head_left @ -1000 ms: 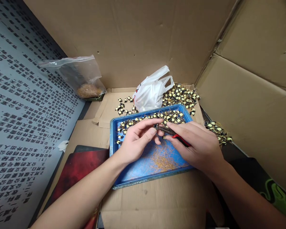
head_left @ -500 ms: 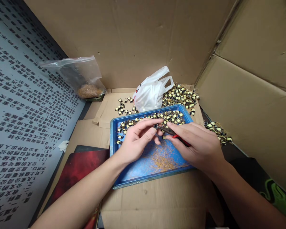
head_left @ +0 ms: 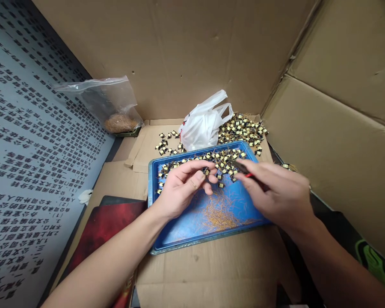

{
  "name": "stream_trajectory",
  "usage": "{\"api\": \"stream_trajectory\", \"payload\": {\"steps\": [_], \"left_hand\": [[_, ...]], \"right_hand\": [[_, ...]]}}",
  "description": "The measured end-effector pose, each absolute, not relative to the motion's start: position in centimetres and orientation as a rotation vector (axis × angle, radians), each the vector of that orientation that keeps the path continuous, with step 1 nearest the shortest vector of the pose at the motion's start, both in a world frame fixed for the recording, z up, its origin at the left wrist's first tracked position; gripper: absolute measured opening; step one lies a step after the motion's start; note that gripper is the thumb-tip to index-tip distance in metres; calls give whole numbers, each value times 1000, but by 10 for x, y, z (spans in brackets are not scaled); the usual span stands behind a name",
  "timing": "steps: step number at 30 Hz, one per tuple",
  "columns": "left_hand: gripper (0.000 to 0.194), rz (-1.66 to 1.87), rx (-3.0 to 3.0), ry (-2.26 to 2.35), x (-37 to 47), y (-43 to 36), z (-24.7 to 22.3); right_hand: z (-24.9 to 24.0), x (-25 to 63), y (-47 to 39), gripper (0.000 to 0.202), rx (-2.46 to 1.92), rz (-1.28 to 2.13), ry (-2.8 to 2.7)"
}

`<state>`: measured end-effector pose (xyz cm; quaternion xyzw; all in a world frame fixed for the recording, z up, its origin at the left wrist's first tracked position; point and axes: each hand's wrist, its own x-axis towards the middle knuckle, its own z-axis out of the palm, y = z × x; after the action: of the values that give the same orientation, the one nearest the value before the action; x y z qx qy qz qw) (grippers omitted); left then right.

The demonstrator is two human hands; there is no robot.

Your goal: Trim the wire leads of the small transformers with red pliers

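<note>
Here's the left hand [head_left: 188,184], thumb and fingers pinched on a small black-and-yellow wire-legged component [head_left: 205,171], right at the fingertips, above the blue rectangular plastic tray [head_left: 179,231]! The right hand [head_left: 272,188] grips red-handled dark metal pliers [head_left: 248,173], their tips well apart from that held piece. Below, loose copper-coloured wire clippings [head_left: 221,214] lie heaped on the tray floor.
</note>
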<state>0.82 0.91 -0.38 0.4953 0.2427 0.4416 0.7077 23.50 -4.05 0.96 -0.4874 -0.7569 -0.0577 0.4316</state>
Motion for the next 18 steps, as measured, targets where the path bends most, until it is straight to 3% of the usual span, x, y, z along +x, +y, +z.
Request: {"api": "stream_trajectory", "payload": {"steps": [18], "left_hand": [[32,855,972,503,8,10,2]], "right_hand": [[1,222,-41,34,-1133,-76,-1972]]}}
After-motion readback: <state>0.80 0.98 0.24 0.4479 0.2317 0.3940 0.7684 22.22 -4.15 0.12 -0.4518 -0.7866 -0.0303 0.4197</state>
